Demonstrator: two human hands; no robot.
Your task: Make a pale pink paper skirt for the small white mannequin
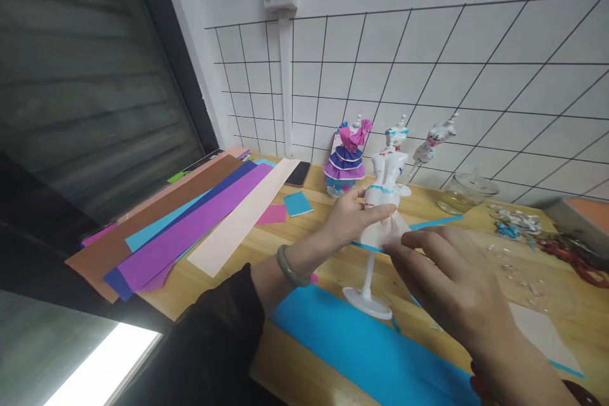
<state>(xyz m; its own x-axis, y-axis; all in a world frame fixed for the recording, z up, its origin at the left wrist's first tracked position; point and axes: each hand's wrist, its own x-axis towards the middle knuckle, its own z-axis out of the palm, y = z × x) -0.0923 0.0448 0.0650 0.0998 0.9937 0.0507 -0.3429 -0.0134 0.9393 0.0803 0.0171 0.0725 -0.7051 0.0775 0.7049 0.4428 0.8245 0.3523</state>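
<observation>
A small white mannequin (389, 168) stands upright on a round white base (367, 302), with a blue trim at its waist. Pale paper with a blue edge (373, 235) wraps round its lower part. My left hand (347, 219) is closed round the mannequin's hip from the left, its thumb pressed on the front over the paper. My right hand (447, 276) pinches the paper's lower right edge between thumb and fingers. Part of the paper is hidden behind the fingers.
Long strips of coloured paper (200, 222) lie at the left, near a phone (299, 174). A blue sheet (366, 349) lies in front. Behind stand a mannequin in a ruffled paper dress (346, 162) and two others. A glass jar (466, 193) and paper scraps (518, 222) are at the right.
</observation>
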